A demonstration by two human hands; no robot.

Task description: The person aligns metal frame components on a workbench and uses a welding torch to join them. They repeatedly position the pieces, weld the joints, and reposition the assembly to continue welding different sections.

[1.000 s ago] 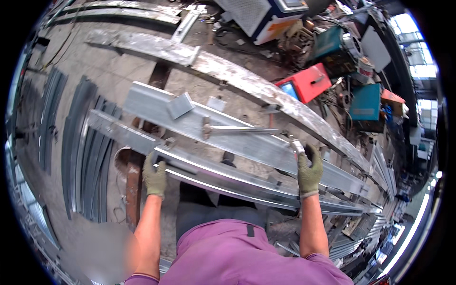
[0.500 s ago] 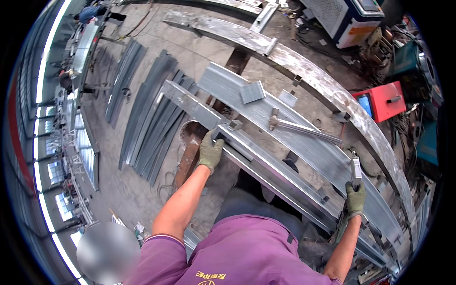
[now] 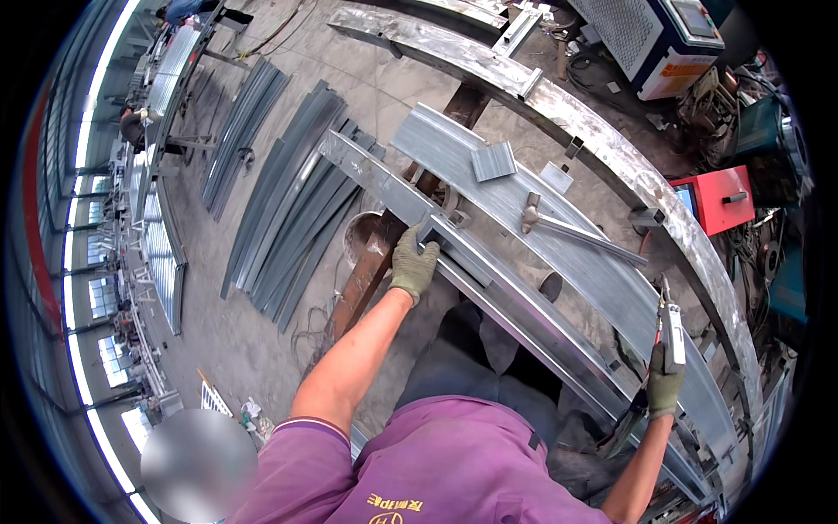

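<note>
My left hand point(image 3: 414, 265), in a green work glove, has its fingers closed on a short metal bracket point(image 3: 430, 230) at a long galvanised steel channel point(image 3: 524, 301). Most of the bracket is hidden by the fingers. On the right, my right hand point(image 3: 665, 384), gloved too, is wrapped round a handheld torch-like tool point(image 3: 675, 336) with a silver-white body and a thin pointed tip. It is held upright above a wide galvanised channel point(image 3: 436, 140). On that wide channel lie a hammer point(image 3: 580, 236) and a small square metal plate point(image 3: 494, 162).
A curved steel beam point(image 3: 602, 131) arcs along the far side. Several long channels point(image 3: 297, 201) lie stacked on the floor at left. A rusty support point(image 3: 362, 279) stands under the work. A red case point(image 3: 724, 199) and a white-and-blue machine point(image 3: 646, 52) stand at right.
The whole view has shifted, so the steel sits farther right. My right hand has come a little nearer my body with the tool. My left hand keeps its place on the channel.
</note>
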